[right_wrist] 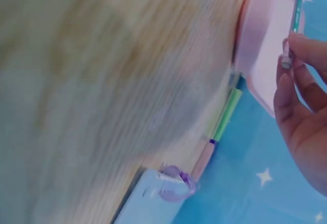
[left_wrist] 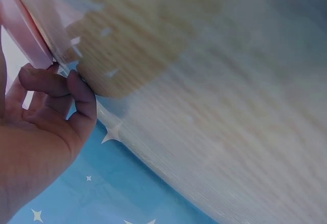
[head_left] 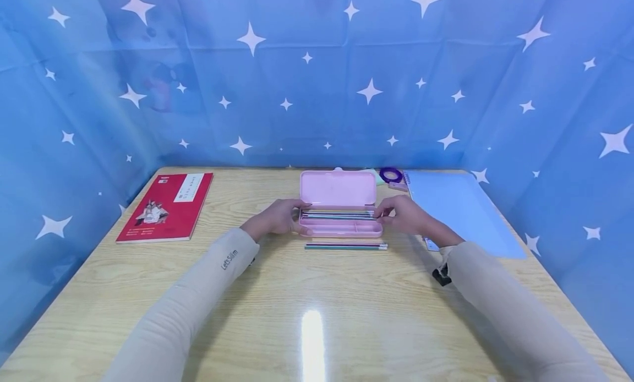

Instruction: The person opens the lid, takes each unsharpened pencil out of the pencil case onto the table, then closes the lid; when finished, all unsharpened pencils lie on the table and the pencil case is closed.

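A pink pencil case (head_left: 338,188) stands with its lid up at the back middle of the table. Several pencils (head_left: 337,214) lie lengthwise inside it. My left hand (head_left: 282,217) holds the case's left end; its curled fingers (left_wrist: 47,83) show at the pink edge in the left wrist view. At the case's right end, my right hand (head_left: 403,214) pinches a green pencil (right_wrist: 297,12) near its eraser end, over the case. Two more pencils (head_left: 344,247) lie side by side on the table just in front of the case.
A red book (head_left: 165,208) lies at the left. On the right are a light blue board or folder (head_left: 460,211), a purple ring-shaped roll (head_left: 391,175) and a small pinkish block (head_left: 398,186). Blue star-patterned cloth (head_left: 317,85) hangs behind the wooden table (head_left: 247,316).
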{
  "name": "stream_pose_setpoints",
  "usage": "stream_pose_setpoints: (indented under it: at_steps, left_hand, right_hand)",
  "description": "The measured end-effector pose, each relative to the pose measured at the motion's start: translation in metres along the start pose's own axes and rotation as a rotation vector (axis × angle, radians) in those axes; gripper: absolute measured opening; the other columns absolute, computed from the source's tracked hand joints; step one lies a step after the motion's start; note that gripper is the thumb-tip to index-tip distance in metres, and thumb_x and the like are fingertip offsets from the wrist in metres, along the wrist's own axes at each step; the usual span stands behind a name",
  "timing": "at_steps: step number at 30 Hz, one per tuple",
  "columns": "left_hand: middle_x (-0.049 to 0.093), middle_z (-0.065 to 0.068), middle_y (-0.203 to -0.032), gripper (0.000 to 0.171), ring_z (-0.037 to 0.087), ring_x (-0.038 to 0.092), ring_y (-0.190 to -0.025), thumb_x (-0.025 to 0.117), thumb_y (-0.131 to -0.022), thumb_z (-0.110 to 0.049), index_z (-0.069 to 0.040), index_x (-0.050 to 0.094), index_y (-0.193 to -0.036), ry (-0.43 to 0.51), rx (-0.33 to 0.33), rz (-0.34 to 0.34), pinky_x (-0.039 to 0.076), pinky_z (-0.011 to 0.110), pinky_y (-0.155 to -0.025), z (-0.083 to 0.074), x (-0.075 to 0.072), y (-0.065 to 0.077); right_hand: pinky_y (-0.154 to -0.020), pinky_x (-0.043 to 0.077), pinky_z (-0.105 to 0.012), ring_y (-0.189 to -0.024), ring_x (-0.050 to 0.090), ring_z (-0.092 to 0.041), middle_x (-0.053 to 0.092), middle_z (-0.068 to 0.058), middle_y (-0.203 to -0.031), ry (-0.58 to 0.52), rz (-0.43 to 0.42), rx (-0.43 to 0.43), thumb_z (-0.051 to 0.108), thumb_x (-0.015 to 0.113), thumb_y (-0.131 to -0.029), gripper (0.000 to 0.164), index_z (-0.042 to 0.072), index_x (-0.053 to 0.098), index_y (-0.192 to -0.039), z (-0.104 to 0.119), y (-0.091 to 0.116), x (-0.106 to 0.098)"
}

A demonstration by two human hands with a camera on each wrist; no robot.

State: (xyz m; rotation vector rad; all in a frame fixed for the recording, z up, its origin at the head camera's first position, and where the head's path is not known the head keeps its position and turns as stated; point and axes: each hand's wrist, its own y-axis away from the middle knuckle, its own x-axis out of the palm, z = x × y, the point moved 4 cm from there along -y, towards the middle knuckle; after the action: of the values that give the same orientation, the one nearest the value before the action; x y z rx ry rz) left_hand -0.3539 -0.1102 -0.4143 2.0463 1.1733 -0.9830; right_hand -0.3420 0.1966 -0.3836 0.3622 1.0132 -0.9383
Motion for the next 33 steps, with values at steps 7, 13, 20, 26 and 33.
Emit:
stream_pose_setpoints:
  at_steps: [7, 13, 20, 26, 33]
  left_hand:
    - [0.045, 0.005, -0.152, 0.09, 0.028, 0.033, -0.145, 0.087, -0.071, -0.045, -0.017, 0.048, -0.147, 0.001, -0.013, 0.001, 0.024, 0.042, -0.12, -0.001, 0.0, -0.002]
    - [0.043, 0.006, -0.154, 0.09, 0.029, 0.031, -0.145, 0.087, -0.071, -0.045, -0.017, 0.048, -0.148, 0.01, -0.016, 0.003, 0.023, 0.043, -0.12, 0.0, 0.0, -0.002]
    - [0.042, 0.005, -0.155, 0.093, 0.029, 0.029, -0.146, 0.084, -0.071, -0.052, -0.018, 0.046, -0.149, 0.01, -0.025, 0.012, 0.023, 0.045, -0.12, 0.003, 0.002, -0.001]
    - [0.046, 0.004, -0.152, 0.092, 0.028, 0.031, -0.146, 0.085, -0.071, -0.049, -0.016, 0.046, -0.149, 0.011, 0.002, 0.003, 0.023, 0.043, -0.121, 0.001, 0.001, -0.001]
    - [0.044, 0.004, -0.153, 0.09, 0.028, 0.031, -0.146, 0.085, -0.072, -0.048, -0.018, 0.047, -0.148, -0.003, -0.016, 0.012, 0.024, 0.042, -0.12, 0.0, 0.0, -0.001]
  right_hand:
    - [-0.07, 0.054, -0.034, -0.085, 0.063, -0.015, 0.072, 0.002, -0.095, -0.024, 0.02, -0.005, -0.001, 0.07, -0.09, 0.014, 0.007, 0.076, -0.1, 0.014, 0.023, -0.008]
    - [-0.066, 0.054, -0.031, -0.083, 0.064, -0.013, 0.072, -0.002, -0.093, -0.061, 0.047, -0.069, -0.001, 0.07, -0.09, 0.012, 0.009, 0.075, -0.095, 0.028, 0.04, -0.007]
    - [-0.07, 0.056, -0.033, -0.084, 0.065, -0.013, 0.071, -0.001, -0.093, -0.084, 0.11, -0.121, -0.003, 0.07, -0.089, 0.013, 0.009, 0.075, -0.091, 0.04, 0.057, 0.005]
    - [-0.069, 0.056, -0.029, -0.08, 0.065, -0.011, 0.071, 0.0, -0.091, -0.044, 0.096, -0.089, -0.002, 0.072, -0.087, 0.012, 0.009, 0.075, -0.091, 0.041, 0.062, 0.013]
    - [-0.048, 0.043, -0.022, -0.05, 0.047, -0.002, 0.071, 0.002, -0.082, -0.027, 0.077, 0.001, 0.004, 0.073, -0.088, 0.008, 0.011, 0.076, -0.091, 0.039, 0.062, 0.019]
